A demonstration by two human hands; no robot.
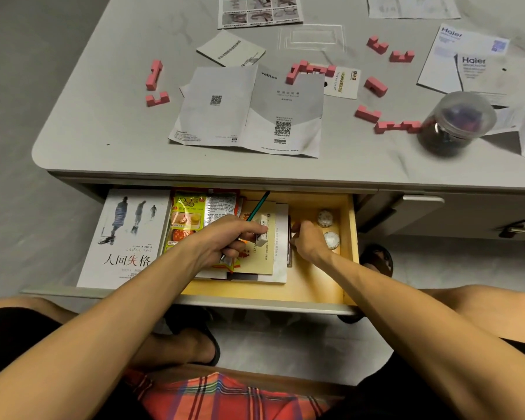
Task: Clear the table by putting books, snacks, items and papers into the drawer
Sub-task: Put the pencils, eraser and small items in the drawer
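Found in open drawer (351,237) at 6 o'clock: left hand (225,237) gripping green pencil (257,204) and eraser (263,230) over stacked booklets (262,259); right hand (309,239) at its 3 o'clock beside dark pen (289,254), grip not discernible. Risk: pencil rolling off uneven stack on release. Outstanding on desk (103,122): papers (249,116), pink blocks (154,74), jar (455,122).

In the drawer (311,281): book (125,237) left; snack packet (188,219) beside it; balls (325,218), perhaps sweets, right.
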